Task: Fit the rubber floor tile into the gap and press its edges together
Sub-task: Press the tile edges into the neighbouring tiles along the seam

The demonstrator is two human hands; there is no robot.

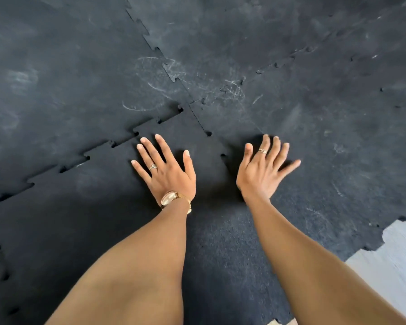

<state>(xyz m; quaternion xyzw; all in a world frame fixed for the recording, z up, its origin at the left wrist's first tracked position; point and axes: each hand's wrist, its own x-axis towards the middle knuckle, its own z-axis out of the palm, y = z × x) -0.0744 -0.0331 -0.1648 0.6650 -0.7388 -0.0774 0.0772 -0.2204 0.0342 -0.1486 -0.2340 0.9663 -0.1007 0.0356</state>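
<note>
- The person's elbows and everything above them are cut off at the bottom edge; only two bare forearms reach in.
- The right hand (263, 170) is slightly smeared, so its fingertips are hard to read, and I cannot tell for sure whether its palm lies flat on the rubber.
- The black, speckled rubber floor tile with jigsaw-toothed edges (117, 221) lies under the arms in the near middle of the floor; its near edge runs out of view.
- Its far-left toothed seam (89, 158) shows small dark gaps at the notches, and its right seam (223, 156) passes between the two hands.
- The left hand (167, 170) is spread wide, fingers fanned, resting on the tile near its far corner and holding nothing; its fingertips are just short of the far seam.
- That hand carries a ring, and a gold wristwatch with a pale oval face (174, 199) sits on the wrist.
- The right hand is also open with fingers apart and gripping nothing, placed on the scuffed dark rubber neighbouring tile (338, 148) just right of the seam.
- At the lower right, pale grey bare floor (394, 261) shows beyond the mats' toothed edge.
</note>
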